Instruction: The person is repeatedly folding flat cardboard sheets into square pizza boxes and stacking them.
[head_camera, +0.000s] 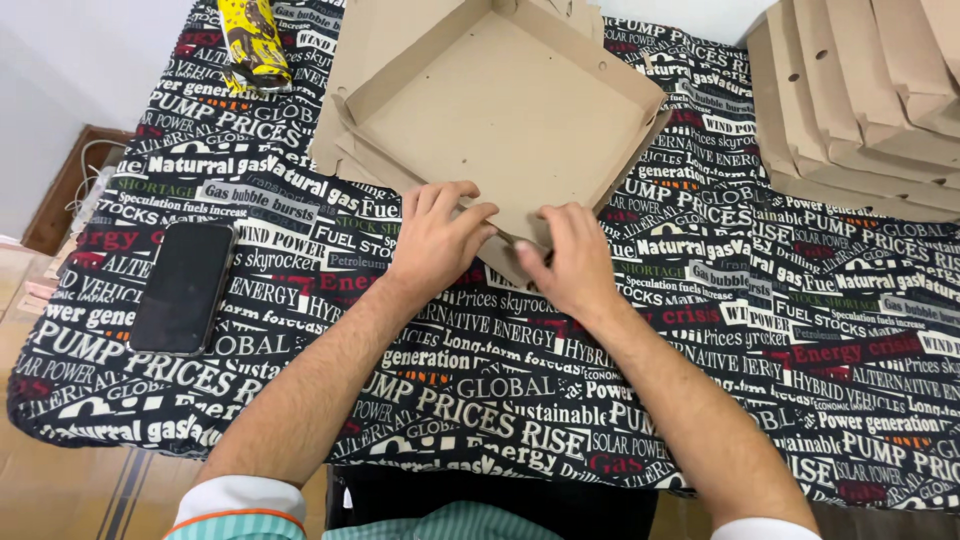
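Note:
A brown cardboard box (500, 110), shallow and partly folded, lies open on the table with one corner pointing toward me. My left hand (437, 240) presses on the near-left wall of that corner, fingers curled over the edge. Just right of it, my right hand (573, 258) pinches the near corner flap of the same box. The two hands almost touch. The corner itself is hidden under my fingers.
The table wears a black cloth printed with white and red words (700, 330). A black phone (183, 287) lies face up at the left. A yellow patterned roll (254, 42) sits at the back left. A stack of flat cardboard blanks (860, 100) lies at the back right.

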